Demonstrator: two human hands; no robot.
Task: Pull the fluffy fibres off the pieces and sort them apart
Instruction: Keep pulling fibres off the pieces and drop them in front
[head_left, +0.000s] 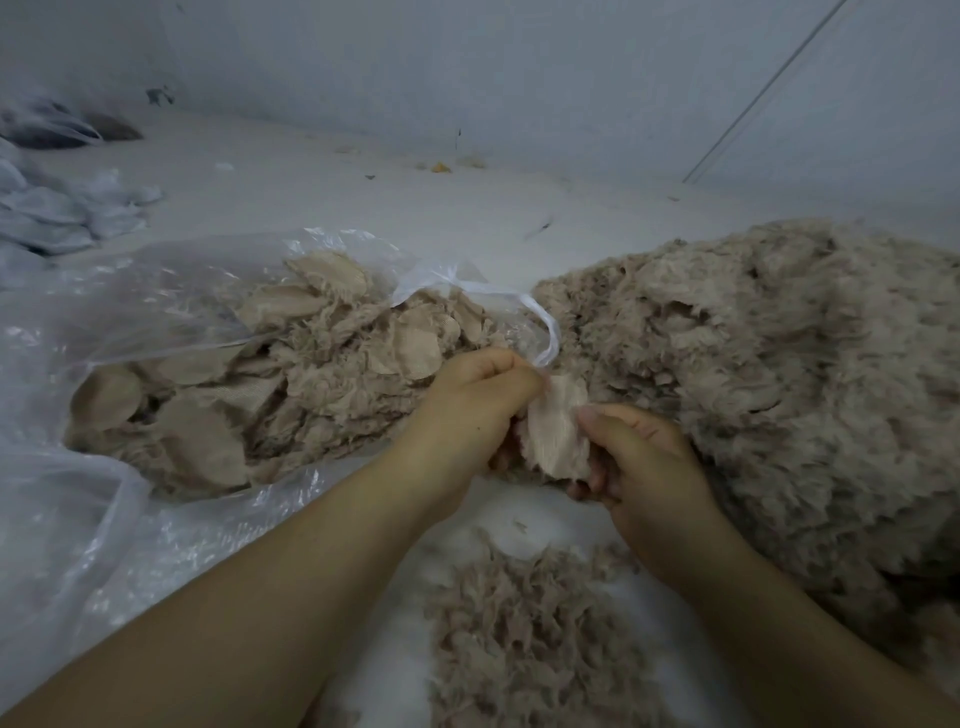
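Observation:
A small beige fabric piece (556, 436) with fluffy edges is held between both hands at the middle of the view. My left hand (472, 410) pinches its upper left edge, fingers curled. My right hand (639, 457) grips its right side, thumb on top and fingers underneath. To the left, a clear plastic bag (156, 291) lies open with several beige pieces (291, 384) spilling from it. A big heap of fluffy beige fibre (779, 374) fills the right side. A smaller pile of loose fibre tufts (530, 634) lies on the white surface below my hands.
The white floor surface (363, 192) runs back to a pale wall. Crumpled white bags (62, 213) lie at the far left, with a dark bundle (57, 127) behind them. Small scraps (441, 166) dot the floor near the wall. A thin cord (769, 88) slants at the upper right.

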